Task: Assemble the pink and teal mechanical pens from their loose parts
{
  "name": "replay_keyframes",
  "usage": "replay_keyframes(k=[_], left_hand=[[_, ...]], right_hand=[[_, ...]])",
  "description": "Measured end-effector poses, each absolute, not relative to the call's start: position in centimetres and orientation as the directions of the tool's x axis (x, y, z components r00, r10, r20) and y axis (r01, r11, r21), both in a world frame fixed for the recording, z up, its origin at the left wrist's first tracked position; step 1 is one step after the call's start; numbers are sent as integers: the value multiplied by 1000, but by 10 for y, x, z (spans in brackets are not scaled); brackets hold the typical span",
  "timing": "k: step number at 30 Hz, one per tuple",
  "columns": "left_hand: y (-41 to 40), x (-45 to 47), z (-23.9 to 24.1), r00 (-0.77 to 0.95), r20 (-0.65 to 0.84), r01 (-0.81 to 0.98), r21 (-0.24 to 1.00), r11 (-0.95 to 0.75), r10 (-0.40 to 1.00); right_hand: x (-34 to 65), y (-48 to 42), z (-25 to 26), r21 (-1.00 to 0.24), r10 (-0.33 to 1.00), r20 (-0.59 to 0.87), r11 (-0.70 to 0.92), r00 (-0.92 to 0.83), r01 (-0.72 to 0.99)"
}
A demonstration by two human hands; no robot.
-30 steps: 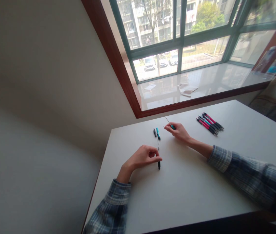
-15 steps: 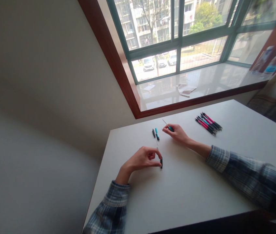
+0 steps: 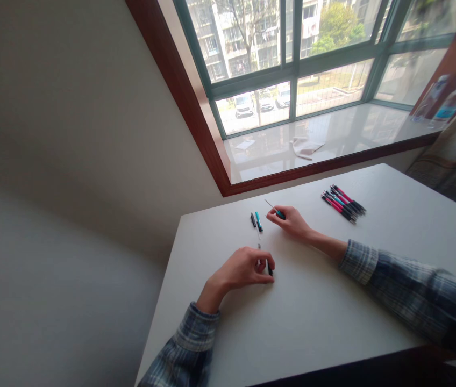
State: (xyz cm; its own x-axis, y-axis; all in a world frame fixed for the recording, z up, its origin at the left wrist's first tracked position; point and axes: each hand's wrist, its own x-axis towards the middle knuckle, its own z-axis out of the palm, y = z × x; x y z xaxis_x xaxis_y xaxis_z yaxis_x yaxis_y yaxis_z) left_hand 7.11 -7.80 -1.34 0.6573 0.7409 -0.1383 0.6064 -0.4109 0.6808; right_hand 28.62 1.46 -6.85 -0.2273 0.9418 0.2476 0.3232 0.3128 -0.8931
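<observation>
My left hand (image 3: 248,267) bends over the table with thumb and index finger closed around a small black pen part (image 3: 269,268); whether it is lifted off the tabletop I cannot tell. Further back, my right hand (image 3: 290,221) pinches a teal and black pen part (image 3: 280,214), and a thin refill-like rod (image 3: 269,204) sticks out of it toward the upper left. Between the hands and the far edge lie a black pen piece (image 3: 253,220) and a teal and black pen piece (image 3: 259,221). A thin whitish stick (image 3: 258,234) and a tiny metallic piece (image 3: 259,246) lie just nearer.
Several pink, teal and black pens (image 3: 343,204) lie side by side on the white table (image 3: 312,322), right of my right hand. Behind the table is a windowsill (image 3: 268,161) with a cloth (image 3: 305,147) and plastic bottles (image 3: 454,101). A wall stands at the left.
My left hand has moved slightly right and its fingers now wrap further round the black pen part. My right hand stays nearly in place with its pen part.
</observation>
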Motion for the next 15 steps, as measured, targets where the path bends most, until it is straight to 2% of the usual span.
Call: replay_keyframes(k=[9,15], left_hand=[[-76,62,-8,612,-109,654,626,-423,783],[-73,55,-11,582,-110,657,648,-386,806]], right_hand=[[285,14,-68,-899,936,252,320,-244,298],[285,14,-70,-906,933,249,319,-260,279]])
